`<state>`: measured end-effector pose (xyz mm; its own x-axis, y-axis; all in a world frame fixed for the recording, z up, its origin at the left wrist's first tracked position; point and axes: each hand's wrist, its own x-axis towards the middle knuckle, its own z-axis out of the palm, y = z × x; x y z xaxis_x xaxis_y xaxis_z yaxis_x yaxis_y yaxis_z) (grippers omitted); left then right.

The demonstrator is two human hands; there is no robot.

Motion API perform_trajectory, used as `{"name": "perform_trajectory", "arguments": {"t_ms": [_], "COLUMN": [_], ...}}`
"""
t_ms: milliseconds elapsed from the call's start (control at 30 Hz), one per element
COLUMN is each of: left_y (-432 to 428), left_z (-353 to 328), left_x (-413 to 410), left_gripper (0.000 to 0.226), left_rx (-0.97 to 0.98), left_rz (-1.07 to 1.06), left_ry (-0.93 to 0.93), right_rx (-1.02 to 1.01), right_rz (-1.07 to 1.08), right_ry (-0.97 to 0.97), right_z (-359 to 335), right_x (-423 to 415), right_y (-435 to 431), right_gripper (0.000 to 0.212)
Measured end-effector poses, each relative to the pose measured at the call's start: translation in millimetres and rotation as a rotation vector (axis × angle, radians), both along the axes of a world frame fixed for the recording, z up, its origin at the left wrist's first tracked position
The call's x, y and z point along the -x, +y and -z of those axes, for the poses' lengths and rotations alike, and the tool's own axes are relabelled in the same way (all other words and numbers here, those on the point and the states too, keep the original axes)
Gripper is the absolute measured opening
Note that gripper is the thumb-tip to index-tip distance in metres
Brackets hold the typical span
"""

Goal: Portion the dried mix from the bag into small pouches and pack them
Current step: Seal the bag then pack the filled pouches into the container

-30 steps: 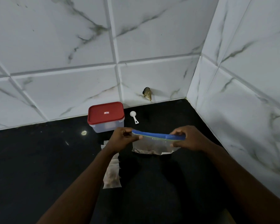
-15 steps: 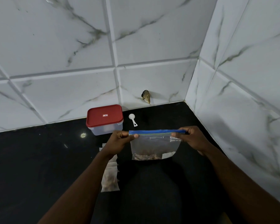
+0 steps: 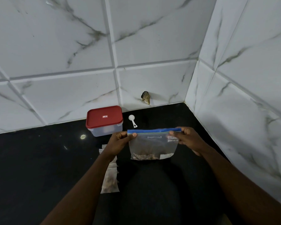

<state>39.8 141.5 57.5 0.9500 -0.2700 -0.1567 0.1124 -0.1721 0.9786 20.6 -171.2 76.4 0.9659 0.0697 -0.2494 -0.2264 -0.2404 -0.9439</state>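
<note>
A clear zip bag (image 3: 152,146) with a blue seal strip hangs upright above the black counter, brown dried mix settled at its bottom. My left hand (image 3: 118,143) pinches the strip's left end and my right hand (image 3: 187,138) pinches its right end. Small clear pouches (image 3: 109,179) with brown mix lie in a row on the counter under my left forearm, partly hidden by it. A white measuring scoop (image 3: 132,120) lies behind the bag.
A clear plastic box with a red lid (image 3: 104,118) stands by the back wall, left of the scoop. Marble-tiled walls close the back and right sides. The black counter (image 3: 31,159) stretches to the left.
The bag has swung from a tilted, nearly flat pose to hanging upright, its printed face toward me. Both hands stay on the seal strip's ends.
</note>
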Motion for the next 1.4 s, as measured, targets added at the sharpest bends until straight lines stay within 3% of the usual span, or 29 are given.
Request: {"name": "perform_trajectory", "arguments": {"t_ms": [167, 400, 667, 833, 933, 1100, 1400], "left_y": [2.7, 3.1, 4.7, -3.9, -8.8, -21.7, -35.4], "left_z": [2.6, 8.5, 32.0, 52.9, 57.2, 63.1, 65.3], "left_x": [3.9, 12.4, 32.4, 38.1, 39.1, 40.5, 31.9], "left_gripper": [0.033, 0.030, 0.013, 0.003, 0.017, 0.025, 0.025], "left_rx": [-0.057, -0.139, -0.426, -0.767, -0.951, -1.063, -1.101], "left_rz": [0.002, -0.050, 0.213, 0.358, 0.463, 0.494, 0.334], "left_ry": [0.035, 0.205, 0.429, 0.239, 0.101, 0.043, 0.032], "right_rx": [-0.052, -0.041, 0.125, 0.242, 0.295, 0.347, 0.458], "right_rz": [0.038, 0.051, -0.134, -0.170, -0.183, -0.170, -0.166], "right_ry": [0.006, 0.127, 0.429, 0.466, 0.488, 0.468, 0.269], "right_z": [6.3, 20.7, 53.7, 67.3, 72.5, 81.5, 81.9], "right_x": [3.2, 12.6, 39.6, 52.0, 54.3, 56.5, 39.6], "right_y": [-1.1, -0.3, -4.9, -0.7, 1.7, 6.4, 3.7], "right_gripper": [0.024, 0.025, 0.022, 0.022, 0.022, 0.019, 0.016]}}
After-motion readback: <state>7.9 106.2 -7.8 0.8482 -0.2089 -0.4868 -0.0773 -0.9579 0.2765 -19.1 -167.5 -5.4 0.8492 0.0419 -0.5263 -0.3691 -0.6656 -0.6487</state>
